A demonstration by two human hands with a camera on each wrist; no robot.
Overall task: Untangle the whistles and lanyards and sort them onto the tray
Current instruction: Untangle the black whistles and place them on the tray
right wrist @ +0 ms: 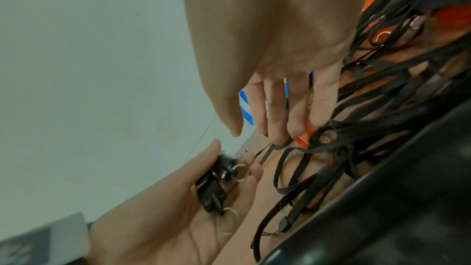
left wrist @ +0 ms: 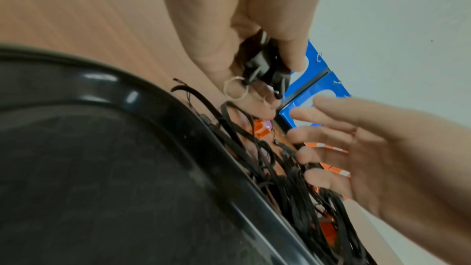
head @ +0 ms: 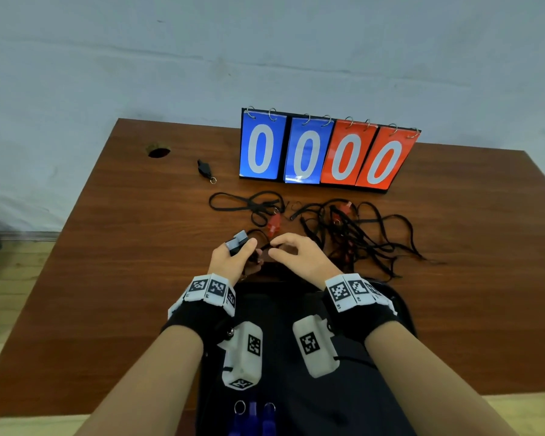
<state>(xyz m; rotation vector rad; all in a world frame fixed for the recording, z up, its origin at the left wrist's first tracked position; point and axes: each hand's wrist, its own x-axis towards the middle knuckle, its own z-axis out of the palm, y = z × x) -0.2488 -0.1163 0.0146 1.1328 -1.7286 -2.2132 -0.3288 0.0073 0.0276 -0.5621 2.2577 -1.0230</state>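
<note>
My left hand (head: 238,258) grips a small bunch of black whistles (left wrist: 264,67) with metal rings, just beyond the black tray's (head: 394,298) far rim. My right hand (head: 291,250) is beside it, its nearly straight fingertips (right wrist: 276,130) touching a loop of black lanyard (right wrist: 281,145), the thumb held apart. A tangle of black lanyards (head: 359,237) spreads to the right, with red whistles (head: 274,223) (head: 345,209) in it. One more black whistle (head: 204,167) lies alone at the far left. Blue whistles (head: 252,416) lie on the tray's near end.
A flip scoreboard (head: 324,152) showing zeros stands at the table's back edge. A cable hole (head: 158,151) is at the far left of the wooden table (head: 107,278). The tray rim (left wrist: 153,92) lies right against the lanyard tangle.
</note>
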